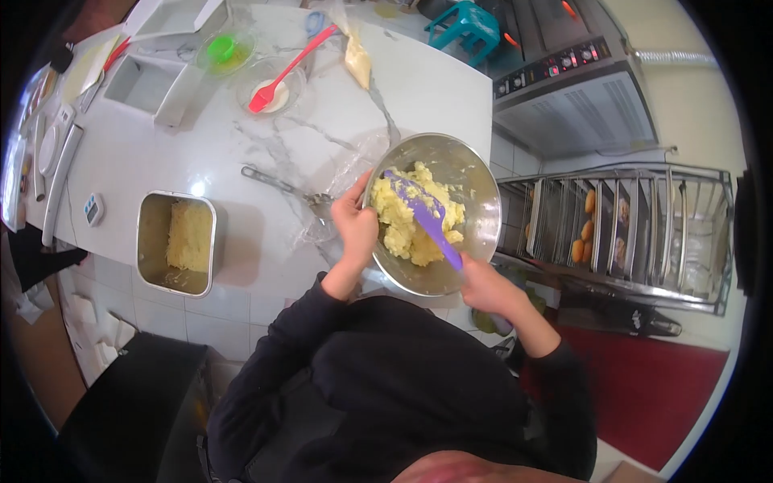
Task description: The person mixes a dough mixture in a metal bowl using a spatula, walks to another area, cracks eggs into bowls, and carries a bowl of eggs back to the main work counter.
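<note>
A large metal bowl [481, 211] is tilted at the front edge of the table, with a lumpy yellow mass [396, 219] inside. My left hand [354, 228] grips the bowl's left rim, thumb over the edge. In my right hand [491, 287] is the handle of a purple spatula [433, 225], whose blade lies on the yellow mass. Clear plastic film [318, 233] and a metal utensil [278, 183] lie left of the bowl. Farther left stands a rectangular metal tin [216, 241] with a pale yellow layer [190, 235] inside.
At the back are a red brush [294, 68] on a small bowl, a piping bag [357, 60], a green cup [221, 50] and a white tray [173, 101]. A timer [94, 209] lies left. An oven [564, 97] and a tray rack [636, 225] stand right.
</note>
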Action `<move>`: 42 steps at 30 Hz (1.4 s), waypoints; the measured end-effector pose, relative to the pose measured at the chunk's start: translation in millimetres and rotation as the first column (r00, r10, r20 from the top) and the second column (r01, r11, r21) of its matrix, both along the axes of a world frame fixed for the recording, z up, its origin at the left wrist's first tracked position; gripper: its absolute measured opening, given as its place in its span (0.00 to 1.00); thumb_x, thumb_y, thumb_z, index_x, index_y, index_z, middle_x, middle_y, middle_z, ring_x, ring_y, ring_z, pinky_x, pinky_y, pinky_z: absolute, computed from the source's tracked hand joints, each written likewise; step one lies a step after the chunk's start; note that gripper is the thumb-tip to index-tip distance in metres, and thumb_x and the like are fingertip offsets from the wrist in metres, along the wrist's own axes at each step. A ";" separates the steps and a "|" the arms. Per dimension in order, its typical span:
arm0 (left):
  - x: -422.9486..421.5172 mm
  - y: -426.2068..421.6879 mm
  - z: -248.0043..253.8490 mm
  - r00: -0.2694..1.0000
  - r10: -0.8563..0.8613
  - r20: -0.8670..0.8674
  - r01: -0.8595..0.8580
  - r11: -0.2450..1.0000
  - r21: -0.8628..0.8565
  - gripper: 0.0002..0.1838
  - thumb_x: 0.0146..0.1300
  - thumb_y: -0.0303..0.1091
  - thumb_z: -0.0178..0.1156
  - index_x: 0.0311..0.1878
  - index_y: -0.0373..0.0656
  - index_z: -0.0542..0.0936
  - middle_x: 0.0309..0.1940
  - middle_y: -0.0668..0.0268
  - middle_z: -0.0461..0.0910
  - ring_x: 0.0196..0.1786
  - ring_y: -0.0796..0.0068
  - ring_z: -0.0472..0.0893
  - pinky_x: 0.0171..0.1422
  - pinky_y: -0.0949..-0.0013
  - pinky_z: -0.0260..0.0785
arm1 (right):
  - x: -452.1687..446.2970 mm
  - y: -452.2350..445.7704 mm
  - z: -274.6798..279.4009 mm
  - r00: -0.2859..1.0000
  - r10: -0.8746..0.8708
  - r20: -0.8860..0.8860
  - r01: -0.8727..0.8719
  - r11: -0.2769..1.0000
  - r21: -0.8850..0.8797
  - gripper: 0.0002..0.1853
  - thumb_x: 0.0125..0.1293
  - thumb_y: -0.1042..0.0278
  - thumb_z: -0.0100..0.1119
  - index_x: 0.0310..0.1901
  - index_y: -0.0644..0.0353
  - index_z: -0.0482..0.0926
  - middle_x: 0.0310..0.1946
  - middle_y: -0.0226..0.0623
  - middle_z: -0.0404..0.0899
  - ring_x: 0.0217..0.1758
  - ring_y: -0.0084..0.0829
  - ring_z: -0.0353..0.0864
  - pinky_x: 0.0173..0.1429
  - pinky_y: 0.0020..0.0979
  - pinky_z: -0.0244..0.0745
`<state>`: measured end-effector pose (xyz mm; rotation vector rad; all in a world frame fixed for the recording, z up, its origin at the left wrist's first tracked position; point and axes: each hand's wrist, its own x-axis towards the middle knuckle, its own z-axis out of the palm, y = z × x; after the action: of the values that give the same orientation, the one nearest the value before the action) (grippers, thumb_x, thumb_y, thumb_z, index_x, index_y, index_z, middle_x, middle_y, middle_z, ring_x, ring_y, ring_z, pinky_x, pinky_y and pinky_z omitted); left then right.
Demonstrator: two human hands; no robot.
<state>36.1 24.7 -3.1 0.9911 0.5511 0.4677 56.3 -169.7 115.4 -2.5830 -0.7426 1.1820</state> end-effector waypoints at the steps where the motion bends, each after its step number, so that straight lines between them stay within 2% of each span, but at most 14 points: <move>1: 0.9 0.9 -0.7 1.000 -0.006 -0.013 0.007 0.999 0.032 0.30 0.37 0.11 0.37 0.49 0.27 0.74 0.41 0.56 0.78 0.45 0.74 0.76 0.52 0.76 0.64 | -11.2 -5.1 -3.7 0.998 -0.056 0.010 0.057 0.989 -0.137 0.21 0.47 0.83 0.45 0.47 0.70 0.63 0.30 0.59 0.73 0.36 0.57 0.73 0.41 0.47 0.69; 3: 0.9 2.1 -1.6 0.999 -0.015 -0.043 0.019 0.995 0.100 0.30 0.37 0.12 0.38 0.48 0.27 0.74 0.41 0.56 0.78 0.44 0.74 0.76 0.51 0.76 0.65 | -26.7 -13.2 2.5 0.995 -0.099 0.007 0.099 0.991 -0.095 0.20 0.47 0.82 0.45 0.46 0.70 0.63 0.29 0.59 0.73 0.36 0.57 0.73 0.40 0.48 0.68; 7: 2.3 3.0 -4.1 1.000 -0.020 -0.011 0.021 0.996 0.085 0.29 0.38 0.11 0.37 0.47 0.28 0.75 0.40 0.57 0.78 0.43 0.73 0.76 0.50 0.76 0.65 | -51.3 -40.0 23.9 0.987 -0.157 -0.023 0.156 0.987 -0.027 0.18 0.46 0.79 0.47 0.43 0.68 0.65 0.25 0.58 0.72 0.35 0.57 0.72 0.38 0.46 0.67; 10: 10.8 5.5 -3.2 0.998 -0.051 0.028 0.049 0.997 0.067 0.28 0.41 0.11 0.38 0.48 0.27 0.74 0.41 0.57 0.78 0.44 0.74 0.76 0.49 0.76 0.66 | -64.5 -79.2 43.6 0.990 -0.066 -0.129 0.071 0.997 0.037 0.17 0.50 0.77 0.47 0.44 0.66 0.65 0.27 0.56 0.73 0.35 0.56 0.73 0.38 0.47 0.67; 13: 17.1 3.3 -7.6 0.995 -0.081 0.059 0.079 0.996 0.029 0.25 0.45 0.11 0.40 0.50 0.26 0.72 0.42 0.56 0.77 0.44 0.74 0.76 0.49 0.76 0.67 | -76.4 -89.2 75.5 0.954 -0.253 -0.160 0.256 0.967 0.002 0.15 0.52 0.74 0.49 0.43 0.65 0.66 0.27 0.55 0.73 0.34 0.55 0.73 0.38 0.45 0.68; 16: 18.2 -0.2 -4.2 0.982 -0.136 0.134 0.138 0.990 -0.003 0.23 0.49 0.12 0.43 0.51 0.25 0.71 0.44 0.55 0.76 0.45 0.74 0.76 0.49 0.75 0.67 | -95.5 -103.5 33.6 0.930 -0.328 0.164 0.284 0.928 0.242 0.15 0.53 0.72 0.51 0.43 0.65 0.66 0.27 0.55 0.73 0.35 0.55 0.73 0.38 0.44 0.68; 18: 14.0 -3.9 1.2 0.974 -0.150 0.167 0.154 0.988 -0.012 0.22 0.51 0.13 0.44 0.52 0.25 0.70 0.45 0.54 0.76 0.45 0.72 0.76 0.50 0.75 0.67 | -99.6 -92.4 4.1 0.851 -0.507 0.137 0.454 0.842 0.292 0.15 0.52 0.73 0.50 0.42 0.64 0.65 0.27 0.55 0.74 0.35 0.55 0.73 0.37 0.46 0.68; 20: 14.7 -5.2 0.0 0.989 -0.097 0.110 0.098 0.995 0.003 0.21 0.51 0.13 0.45 0.52 0.24 0.70 0.45 0.54 0.76 0.45 0.72 0.76 0.49 0.75 0.68 | -111.1 -79.9 -36.4 0.809 -0.551 0.203 0.511 0.831 0.218 0.15 0.51 0.75 0.49 0.43 0.65 0.64 0.26 0.56 0.74 0.33 0.55 0.74 0.34 0.47 0.68; 23: 15.6 -4.2 -2.2 0.993 -0.076 0.090 0.071 0.996 0.054 0.21 0.51 0.13 0.45 0.51 0.24 0.70 0.45 0.54 0.76 0.44 0.72 0.76 0.49 0.74 0.68 | -144.0 -59.8 -55.4 0.818 -0.410 0.405 0.441 0.897 0.017 0.15 0.51 0.77 0.46 0.43 0.66 0.62 0.22 0.54 0.74 0.28 0.54 0.75 0.31 0.48 0.68; 27: 12.5 -3.3 -1.0 0.984 -0.084 0.155 0.076 0.995 0.058 0.20 0.52 0.14 0.46 0.50 0.24 0.70 0.44 0.55 0.76 0.43 0.73 0.76 0.48 0.74 0.68 | -177.7 -61.8 -43.7 0.785 -0.426 0.450 0.454 0.890 0.051 0.14 0.52 0.77 0.45 0.43 0.68 0.62 0.18 0.48 0.74 0.23 0.51 0.75 0.28 0.48 0.69; 29: 11.7 -5.8 5.5 0.994 -0.060 0.096 0.058 0.998 0.026 0.19 0.52 0.15 0.46 0.50 0.24 0.70 0.44 0.55 0.76 0.44 0.73 0.76 0.48 0.74 0.68 | -186.5 -67.3 -43.1 0.773 -0.390 0.501 0.438 0.899 0.024 0.14 0.52 0.77 0.44 0.42 0.68 0.63 0.16 0.46 0.74 0.22 0.50 0.75 0.28 0.47 0.69; 34: 9.9 -2.5 -2.8 0.995 -0.063 0.083 0.059 0.997 0.049 0.19 0.51 0.15 0.45 0.49 0.25 0.71 0.44 0.56 0.76 0.43 0.73 0.76 0.46 0.77 0.68 | -206.4 -70.2 -29.2 0.777 -0.407 0.481 0.504 0.859 -0.087 0.16 0.51 0.78 0.47 0.43 0.65 0.63 0.19 0.46 0.74 0.24 0.48 0.76 0.28 0.46 0.69; 42: 9.1 -0.3 -3.8 0.997 -0.068 0.046 0.064 0.995 0.077 0.24 0.45 0.13 0.41 0.50 0.26 0.71 0.44 0.56 0.76 0.40 0.75 0.76 0.36 0.81 0.65 | -231.9 -91.3 3.2 0.802 -0.449 0.393 0.557 0.800 -0.224 0.17 0.51 0.77 0.49 0.45 0.60 0.64 0.21 0.48 0.75 0.27 0.50 0.75 0.31 0.47 0.69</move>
<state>45.2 24.4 -6.9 1.0641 0.4579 0.4550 -175.6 -260.9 118.5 -3.0076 0.1565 0.7654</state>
